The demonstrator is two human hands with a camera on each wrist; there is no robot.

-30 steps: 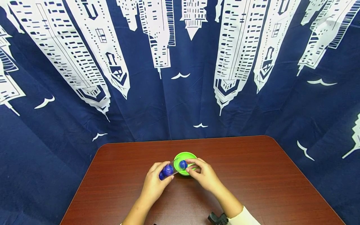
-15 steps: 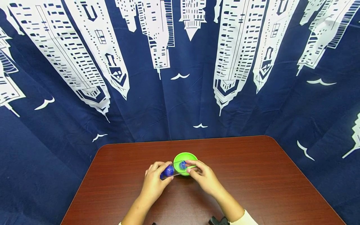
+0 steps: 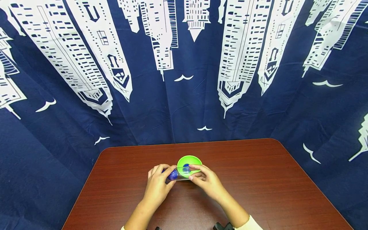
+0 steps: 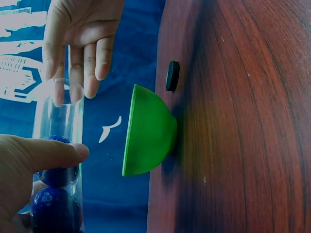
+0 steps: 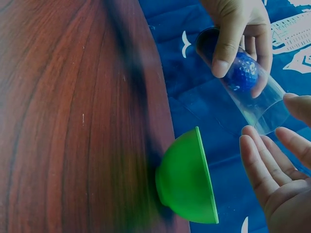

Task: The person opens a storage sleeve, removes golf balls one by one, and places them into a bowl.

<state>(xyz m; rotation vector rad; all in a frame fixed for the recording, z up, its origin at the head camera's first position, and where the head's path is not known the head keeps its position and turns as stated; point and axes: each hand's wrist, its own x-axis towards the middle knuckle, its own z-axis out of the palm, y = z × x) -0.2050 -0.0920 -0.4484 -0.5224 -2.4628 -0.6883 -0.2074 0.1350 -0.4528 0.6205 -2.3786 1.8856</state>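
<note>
My left hand (image 3: 158, 182) grips a clear tube (image 4: 58, 116) lying nearly level over the near side of a green bowl (image 4: 153, 131). Two blue dimpled balls, like golf balls, sit inside it: one ball (image 4: 60, 177) under the thumb, another ball (image 4: 56, 211) deeper toward the dark end. Another blue ball (image 3: 186, 165) shows within the bowl's outline in the head view, partly behind the tube. My right hand (image 3: 209, 182) is at the tube's mouth (image 5: 272, 116), thumb and fingertips loosely extended on either side of the rim. Both wrist views hide the bowl's inside.
A small black disc (image 4: 172, 75) stands on the brown wooden table (image 3: 258, 179), just right of the bowl. Behind and around the table hangs a dark blue cloth (image 3: 189, 111) printed with white buildings and birds. Black wrist gear (image 3: 222, 226) shows at the right wrist.
The tube has turned from a slant to nearly level. The blue ball by its mouth at the right fingertips now appears farther back, in the bowl. Both hands stay almost in place.
</note>
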